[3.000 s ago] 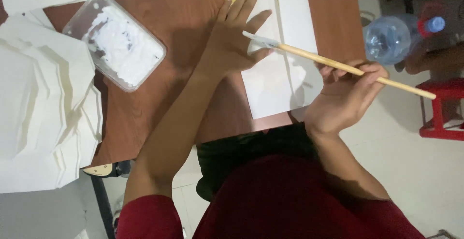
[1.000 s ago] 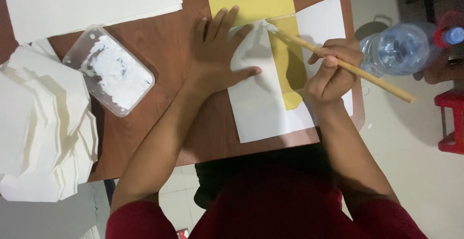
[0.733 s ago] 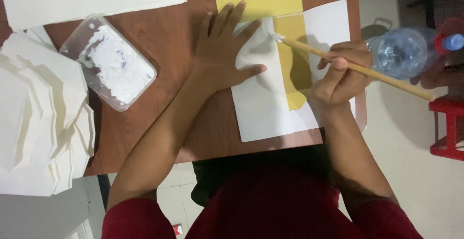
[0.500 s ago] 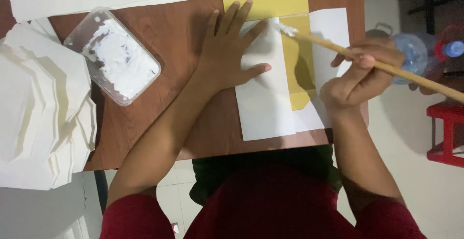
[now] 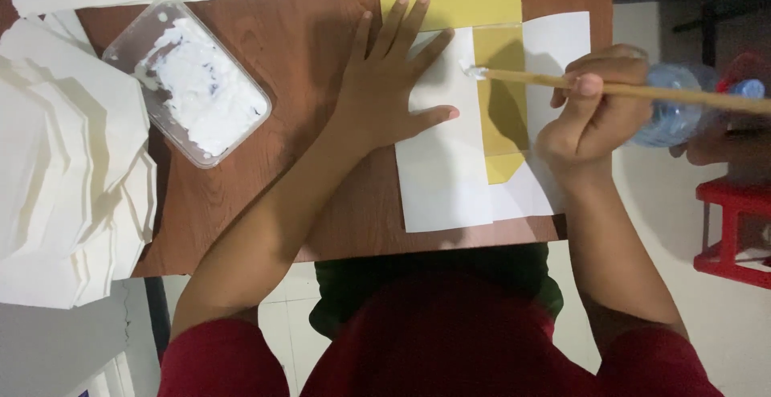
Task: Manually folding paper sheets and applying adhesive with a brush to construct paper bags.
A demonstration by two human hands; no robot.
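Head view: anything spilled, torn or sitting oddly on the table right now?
Nothing is spilled or torn. The paste tub sits askew to the table edge, smeared white only inside. The white paper stack at the left overhangs the table, fanned unevenly. The left hand pins the white sheet; the right hand holds the brush.

The brush (image 5: 618,88) tip now sits at the white sheet's (image 5: 442,172) right edge, lower than before; the right hand (image 5: 590,120) is farther right of that sheet, its stick nearly level.
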